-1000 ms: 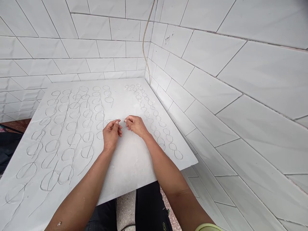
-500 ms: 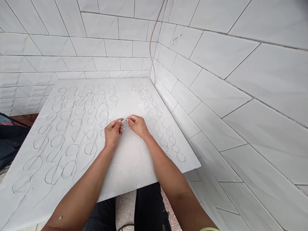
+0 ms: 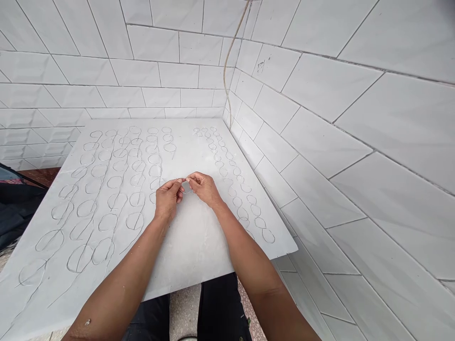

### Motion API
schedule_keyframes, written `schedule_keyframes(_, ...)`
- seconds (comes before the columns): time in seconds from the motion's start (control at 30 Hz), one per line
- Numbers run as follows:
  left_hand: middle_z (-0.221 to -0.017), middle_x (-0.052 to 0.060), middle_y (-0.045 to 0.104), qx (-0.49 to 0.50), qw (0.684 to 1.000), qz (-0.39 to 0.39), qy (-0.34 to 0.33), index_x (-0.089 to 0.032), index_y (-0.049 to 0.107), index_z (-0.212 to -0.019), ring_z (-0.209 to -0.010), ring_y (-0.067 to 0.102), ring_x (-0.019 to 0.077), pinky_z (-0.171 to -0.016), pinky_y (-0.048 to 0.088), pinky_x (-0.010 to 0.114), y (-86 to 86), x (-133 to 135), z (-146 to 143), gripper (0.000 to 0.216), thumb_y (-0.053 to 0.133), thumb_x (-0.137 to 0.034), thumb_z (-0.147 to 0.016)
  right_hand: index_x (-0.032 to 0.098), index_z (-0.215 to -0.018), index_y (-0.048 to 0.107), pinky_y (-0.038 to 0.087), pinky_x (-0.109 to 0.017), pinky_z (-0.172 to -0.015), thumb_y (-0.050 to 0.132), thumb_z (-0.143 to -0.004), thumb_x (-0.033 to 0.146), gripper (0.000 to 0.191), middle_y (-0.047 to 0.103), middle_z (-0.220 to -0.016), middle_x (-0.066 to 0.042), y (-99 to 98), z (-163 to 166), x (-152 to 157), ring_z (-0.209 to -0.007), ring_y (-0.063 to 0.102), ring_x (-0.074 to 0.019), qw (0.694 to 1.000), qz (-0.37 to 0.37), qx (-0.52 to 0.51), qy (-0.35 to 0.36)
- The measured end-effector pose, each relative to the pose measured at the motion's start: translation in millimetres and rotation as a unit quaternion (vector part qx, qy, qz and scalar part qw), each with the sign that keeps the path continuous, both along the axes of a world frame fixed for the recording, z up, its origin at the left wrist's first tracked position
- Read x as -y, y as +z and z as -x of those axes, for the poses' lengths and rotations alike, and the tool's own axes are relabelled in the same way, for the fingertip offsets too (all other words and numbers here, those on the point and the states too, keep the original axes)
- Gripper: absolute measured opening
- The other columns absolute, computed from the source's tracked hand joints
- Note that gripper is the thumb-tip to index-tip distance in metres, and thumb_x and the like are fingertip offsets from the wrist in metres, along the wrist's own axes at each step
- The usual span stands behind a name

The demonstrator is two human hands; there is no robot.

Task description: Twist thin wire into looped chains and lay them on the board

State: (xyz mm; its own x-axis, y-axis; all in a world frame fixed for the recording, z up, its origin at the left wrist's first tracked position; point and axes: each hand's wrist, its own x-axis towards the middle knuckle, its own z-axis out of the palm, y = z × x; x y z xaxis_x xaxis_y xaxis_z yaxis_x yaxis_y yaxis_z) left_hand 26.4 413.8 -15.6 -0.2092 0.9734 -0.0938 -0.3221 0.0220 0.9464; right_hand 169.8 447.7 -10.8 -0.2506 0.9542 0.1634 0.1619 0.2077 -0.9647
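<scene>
Since the earliest frame, your fingertips (image 3: 189, 179) have drawn together, closing the gap until they touch or nearly touch. The thin wire (image 3: 187, 192) sits there, at 12 o'clock from your body, a faint curve showing just below the pinch. Your left hand (image 3: 167, 200), at its 8 o'clock, and your right hand (image 3: 204, 188), at 3 o'clock, both appear pinched on it, thumb to forefinger; how many strands each grips, I cannot tell. For an even shape, anchor it with one pinch, work it in small turns with the other, and avoid squashing the curve. Around you on the bench (image 3: 192, 251), wire rings (image 3: 135, 220) spread from 8 to 11 o'clock and looped chains (image 3: 263, 228) from 1 to 4; your left forearm (image 3: 130, 267) lies near some, so lift it clear to avoid snagging.
</scene>
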Motion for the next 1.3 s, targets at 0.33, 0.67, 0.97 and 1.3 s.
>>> schedule_keyframes(0.33,-0.071,-0.001,0.06,-0.006,0.993,-0.016,0.117,-0.014,0.077,-0.095,-0.051,0.046,0.0074,-0.048,0.037,0.025,-0.3,-2.2,3.3,0.033,0.075,-0.043,-0.078,0.019,-0.092,0.063,0.047,-0.022,-0.046,0.056,-0.089,0.037,0.02,0.071,-0.079,-0.003,-8.2,14.6,1.0,-0.057,0.064,-0.0115,0.994,0.084,-0.066,0.014)
schedule_keyframes(0.67,-0.072,0.001,0.064,-0.04,0.993,-0.018,0.107,-0.015,0.078,-0.096,-0.05,0.051,0.009,-0.052,0.044,0.027,0.1,0.0,2.5,0.03,0.074,-0.041,-0.082,0.02,-0.09,0.062,0.05,-0.024,-0.049,0.059,-0.089,0.04,0.02,0.07,-0.075,-0.001,-6.3,23.4,7.5,-0.057,0.064,-0.0126,0.995,0.061,-0.069,-0.041)
schedule_keyframes(0.97,-0.069,0.003,0.067,-0.15,0.988,-0.042,0.015,-0.018,0.082,-0.094,-0.049,0.052,0.0121,-0.049,0.043,0.028,-5.9,2.8,-0.2,0.028,0.071,-0.042,-0.084,0.022,-0.082,0.061,0.039,-0.022,-0.043,0.056,-0.086,0.034,0.013,0.064,-0.065,0.003,-5.6,16.4,3.5,-0.048,0.053,-0.0106,0.996,0.046,-0.033,-0.072)
schedule_keyframes(1.3,-0.073,0.001,0.063,-0.03,0.998,-0.009,0.059,-0.016,0.082,-0.094,-0.056,0.047,0.0089,-0.054,0.04,0.025,-9.5,-2.5,0.8,0.029,0.079,-0.039,-0.077,0.022,-0.081,0.06,0.04,-0.022,-0.046,0.057,-0.088,0.037,0.017,0.063,-0.065,0.003,-6.4,22.2,8.5,-0.05,0.054,-0.0108,0.997,0.047,-0.044,-0.034)
